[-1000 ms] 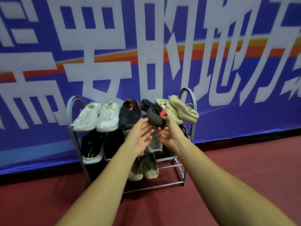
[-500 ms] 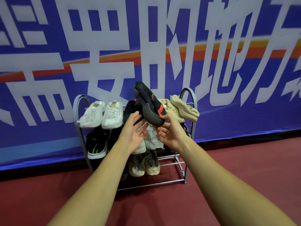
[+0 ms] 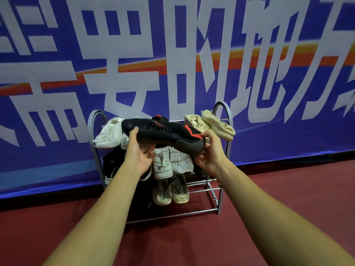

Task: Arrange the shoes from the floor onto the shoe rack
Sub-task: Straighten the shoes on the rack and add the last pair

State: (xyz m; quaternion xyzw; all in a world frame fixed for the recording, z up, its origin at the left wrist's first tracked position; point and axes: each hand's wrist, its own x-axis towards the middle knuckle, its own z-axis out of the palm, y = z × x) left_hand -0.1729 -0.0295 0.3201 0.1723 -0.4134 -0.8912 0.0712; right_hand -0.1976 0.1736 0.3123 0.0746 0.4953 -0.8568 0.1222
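- White pair of shoes (image 3: pixel 109 133): top shelf, left end of the shoe rack (image 3: pixel 172 216); unmoved over the last second.
- Left hand (image 3: pixel 138 156): thumb over the toe end and fingers curled beneath it; a second ago it was only reaching in.
- Black shoe with red trim (image 3: pixel 163 131): lay on the top shelf a second ago, then tipped up; now lifted clear and held sideways in front of that shelf.
- Right hand (image 3: pixel 211 152): clamped on the heel, as before.
- Beige pair (image 3: pixel 217 125): top shelf, right end; unmoved.
- Judgement: the shoe was taken back off, probably to reseat it; its placement is not yet done.
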